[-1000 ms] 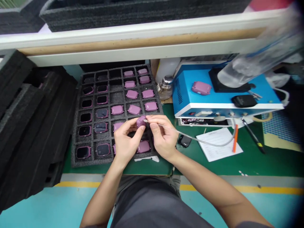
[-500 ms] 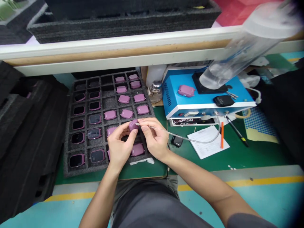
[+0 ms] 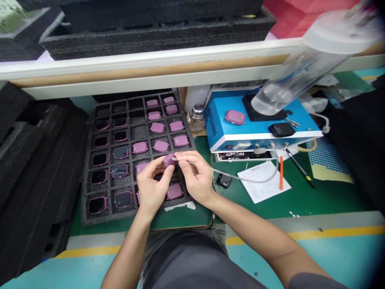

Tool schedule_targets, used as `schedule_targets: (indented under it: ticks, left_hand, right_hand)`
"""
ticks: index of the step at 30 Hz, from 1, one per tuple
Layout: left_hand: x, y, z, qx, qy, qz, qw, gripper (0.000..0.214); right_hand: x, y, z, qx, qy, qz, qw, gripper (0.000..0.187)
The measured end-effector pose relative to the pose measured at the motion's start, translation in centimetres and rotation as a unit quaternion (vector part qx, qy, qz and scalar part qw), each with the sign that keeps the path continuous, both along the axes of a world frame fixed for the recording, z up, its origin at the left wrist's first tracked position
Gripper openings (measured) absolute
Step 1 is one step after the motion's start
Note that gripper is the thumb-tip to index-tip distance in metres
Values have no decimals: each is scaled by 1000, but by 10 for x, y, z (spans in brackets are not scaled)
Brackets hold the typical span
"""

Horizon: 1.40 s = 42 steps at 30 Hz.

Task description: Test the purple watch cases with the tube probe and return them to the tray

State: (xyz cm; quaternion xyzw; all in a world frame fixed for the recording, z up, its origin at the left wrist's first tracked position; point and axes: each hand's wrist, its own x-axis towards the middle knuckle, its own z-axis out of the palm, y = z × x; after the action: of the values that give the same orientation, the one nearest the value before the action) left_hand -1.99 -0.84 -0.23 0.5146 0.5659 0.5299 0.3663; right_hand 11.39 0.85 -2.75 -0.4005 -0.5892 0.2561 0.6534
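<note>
Over the black foam tray (image 3: 136, 130), my left hand (image 3: 152, 186) pinches a purple watch case (image 3: 169, 160) between thumb and fingers, tilted on its side. My right hand (image 3: 197, 176) is closed on the end of a thin clear tube (image 3: 255, 181), whose metal tip touches or nearly touches the edge of the case. That tube runs right to the front of a blue machine (image 3: 231, 134). In the tray, dark-screened watch cases (image 3: 98, 204) fill the left columns, and purple cases lie back up on the right (image 3: 175, 191). My hands hide some of the tray's pockets.
A purple case (image 3: 235, 117), a black case (image 3: 282, 129) and a clear cylinder (image 3: 276, 92) stand on the machine. Nearby are a glass bottle (image 3: 197, 117), paper (image 3: 258, 192), an orange stick (image 3: 281, 172), a pen (image 3: 300, 168) and another black case (image 3: 224, 180). Foam trays (image 3: 36, 180) are stacked at left.
The whole view has shifted slightly. Both hands keep the same hold, with the tube tip still at the edge of the watch case.
</note>
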Motion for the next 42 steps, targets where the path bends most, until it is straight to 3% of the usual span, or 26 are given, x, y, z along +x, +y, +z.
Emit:
schedule_targets:
  ticks: [27,30,32,35,37,39,42]
  left_hand:
    - [0,2,0,-4,8,-3,1000,29]
    - [1,-3,-2,2,28,-6,1000,29]
    - [-2,-5,1,25,89,-19,996,27]
    - [-20,11,17,81,264,-45,960,31]
    - [-44,40,34,84,385,-39,918,41]
    - [-70,80,50,33,488,-32,872,44]
    - [-97,135,61,-87,558,-155,811,40]
  right_hand:
    - [-2,1,1,-2,8,-5,1000,12]
    - [-1,1,1,-7,6,-6,1000,12]
    - [0,-2,-1,-6,11,-2,1000,13]
    - [0,-7,-6,-3,41,-9,999,13]
    - [0,-10,-10,-10,69,-8,998,12]
    - [-2,-11,-14,-27,85,3,996,12]
    - [-4,-11,-15,-54,83,15,995,14]
